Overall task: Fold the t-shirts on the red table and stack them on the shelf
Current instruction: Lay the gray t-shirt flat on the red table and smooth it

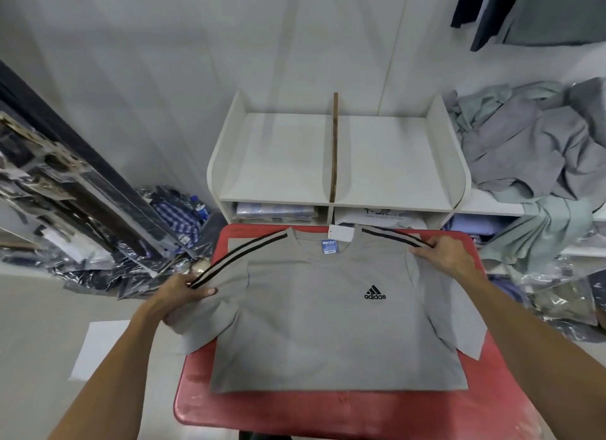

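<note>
Hidden, cut off or unreadable

The blue neck label (329, 246) on the t-shirt (328, 328) is too small to read; the shirt covers most of the red desk (328, 413). Packets in the shelf's (337, 164) lower compartments show only their front edges, and dark hanging clothes (531, 10) are cut off by the top edge.

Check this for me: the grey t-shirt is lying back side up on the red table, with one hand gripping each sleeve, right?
Not quite. The head view shows the grey t-shirt lying front side up: its chest logo and inner neck label face the camera. The rest holds: it lies on the red table, the left hand gripping one sleeve and the right hand the other.
</note>
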